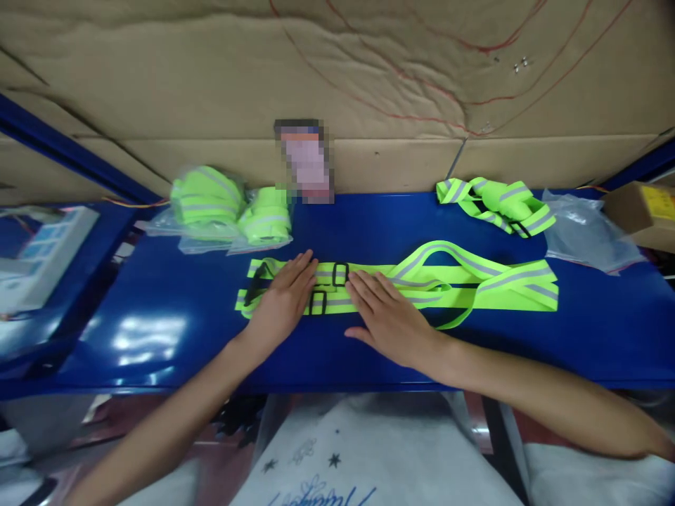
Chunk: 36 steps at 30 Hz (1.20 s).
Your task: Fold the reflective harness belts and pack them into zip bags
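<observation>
A neon-yellow reflective strap harness (506,281) with grey stripes lies stretched across the blue table, its bands doubled and some loops curling up on the right. Two black slide buckles sit near its middle: an upper buckle (340,273) and a lower buckle (318,302). My left hand (285,295) lies flat over the left part of the straps, just left of the buckles. Palm down, my right hand (387,313) rests with outstretched fingers on the straps right of the buckles. Both hands hide parts of the bands beneath them.
Bagged rolls of the same strap (208,204) stand at the back left of the blue table (211,358). A loose strap bundle (498,200) lies back right, beside clear plastic bags (585,228) and a cardboard box (643,211). A pixelated upright item (309,161) leans against the cardboard wall.
</observation>
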Each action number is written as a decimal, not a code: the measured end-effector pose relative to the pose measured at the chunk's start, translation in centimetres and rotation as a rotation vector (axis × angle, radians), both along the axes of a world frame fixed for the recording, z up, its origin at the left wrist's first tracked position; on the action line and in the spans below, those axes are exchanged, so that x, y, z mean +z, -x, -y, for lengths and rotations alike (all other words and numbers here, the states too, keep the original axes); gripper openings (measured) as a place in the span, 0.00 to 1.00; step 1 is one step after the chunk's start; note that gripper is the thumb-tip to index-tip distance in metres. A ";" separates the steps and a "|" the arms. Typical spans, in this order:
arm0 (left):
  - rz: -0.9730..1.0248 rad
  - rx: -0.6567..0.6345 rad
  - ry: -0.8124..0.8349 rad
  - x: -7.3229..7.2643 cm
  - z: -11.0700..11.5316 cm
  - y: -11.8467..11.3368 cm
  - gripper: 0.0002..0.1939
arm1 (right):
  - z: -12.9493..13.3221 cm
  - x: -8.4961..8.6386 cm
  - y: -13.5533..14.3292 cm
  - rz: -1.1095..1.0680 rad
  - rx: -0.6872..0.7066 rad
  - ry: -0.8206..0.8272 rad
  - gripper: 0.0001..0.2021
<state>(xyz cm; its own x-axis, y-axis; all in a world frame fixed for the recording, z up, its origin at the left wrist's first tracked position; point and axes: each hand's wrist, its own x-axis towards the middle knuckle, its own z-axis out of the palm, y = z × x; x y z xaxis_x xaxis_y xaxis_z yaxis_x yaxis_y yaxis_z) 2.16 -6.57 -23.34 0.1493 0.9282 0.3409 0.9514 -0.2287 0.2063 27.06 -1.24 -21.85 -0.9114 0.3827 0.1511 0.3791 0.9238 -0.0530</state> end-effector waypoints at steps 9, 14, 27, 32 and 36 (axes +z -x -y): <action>-0.201 0.029 -0.047 5.4 3.6 2.3 0.25 | -2.0 -0.8 -0.8 -0.042 0.013 0.099 0.35; -0.325 0.009 0.048 3.0 4.6 2.1 0.32 | -2.3 -1.3 -1.0 -0.053 0.025 0.122 0.34; -0.012 -0.020 0.120 4.1 7.5 6.6 0.28 | -4.7 -1.1 -2.8 -0.088 0.083 0.126 0.30; -0.127 -0.223 0.200 4.4 6.0 4.9 0.33 | -6.9 -1.2 -6.8 -0.120 0.117 0.130 0.25; -0.162 -0.307 0.210 5.0 4.8 3.4 0.36 | -8.1 -1.2 -9.1 -0.120 0.102 0.155 0.25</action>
